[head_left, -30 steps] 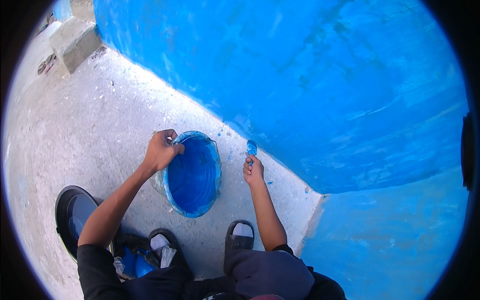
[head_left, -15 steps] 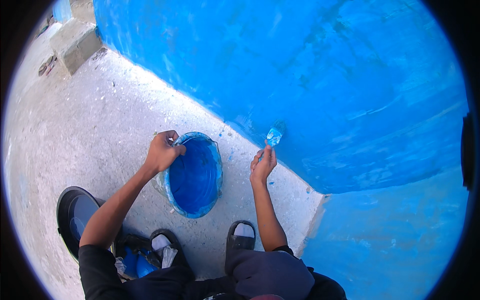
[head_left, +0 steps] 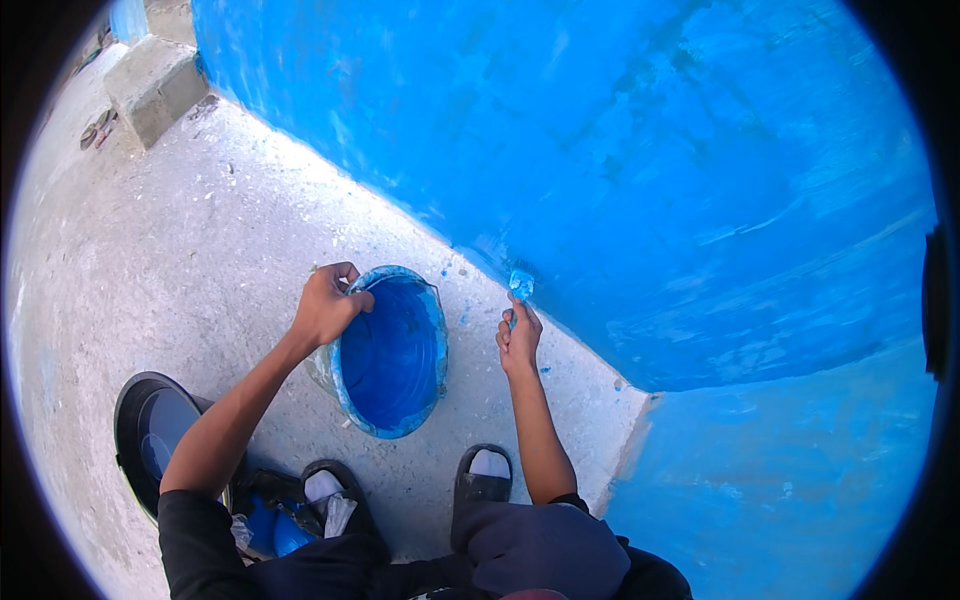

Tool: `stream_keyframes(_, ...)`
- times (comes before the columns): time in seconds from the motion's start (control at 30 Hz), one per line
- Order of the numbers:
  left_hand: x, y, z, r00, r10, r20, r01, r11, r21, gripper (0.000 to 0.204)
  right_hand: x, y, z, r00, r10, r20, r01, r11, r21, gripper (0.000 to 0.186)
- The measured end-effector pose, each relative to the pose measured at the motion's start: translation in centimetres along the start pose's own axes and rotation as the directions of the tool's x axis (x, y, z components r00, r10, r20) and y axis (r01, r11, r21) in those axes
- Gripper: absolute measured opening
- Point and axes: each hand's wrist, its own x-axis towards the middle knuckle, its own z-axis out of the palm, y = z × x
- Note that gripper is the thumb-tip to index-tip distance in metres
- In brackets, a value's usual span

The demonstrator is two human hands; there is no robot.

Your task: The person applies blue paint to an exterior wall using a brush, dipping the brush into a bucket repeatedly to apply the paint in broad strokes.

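My left hand [head_left: 332, 304] is closed on the upper left rim of a paint-smeared bucket [head_left: 394, 352], tilted so that its blue-coated inside faces me. Blue paint lies at its bottom. In my right hand [head_left: 519, 337] is a paintbrush [head_left: 521, 285], gripped by its handle, most of which the fingers hide. The brush head, caked with light blue paint, is at the foot of the blue wall [head_left: 640, 190], close to where it meets the floor. Bristle contact with the wall is hard to make out. Darker, uneven strokes mark the wall's surface.
On the pale concrete floor [head_left: 230, 240], a black tub [head_left: 150, 425] stands left of my feet, with blue things in dark plastic [head_left: 275, 520] beside it. A concrete block [head_left: 155, 88] juts out at the far left. Another lighter blue wall [head_left: 780, 480] meets the first at right.
My right hand and the paintbrush have moved a little left and down along the wall's base. My left hand and the bucket stay nearly in place.
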Motion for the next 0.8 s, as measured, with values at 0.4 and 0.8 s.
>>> stream_keyframes(0.4,0.3,0.4,0.3,1.000,0.008,0.015,-0.008,1.000,0.012,0.018,-0.9,0.1,-0.2,0.999,-0.043,0.020,0.044,0.998,-0.034,0.036)
stream_keyframes(0.8,0.5,0.3,0.2,0.999,0.014,0.037,-0.014,1.000,0.004,0.011,-1.9,-0.6,0.2,0.998,-0.050,0.042,0.051,0.999,-0.015,0.036)
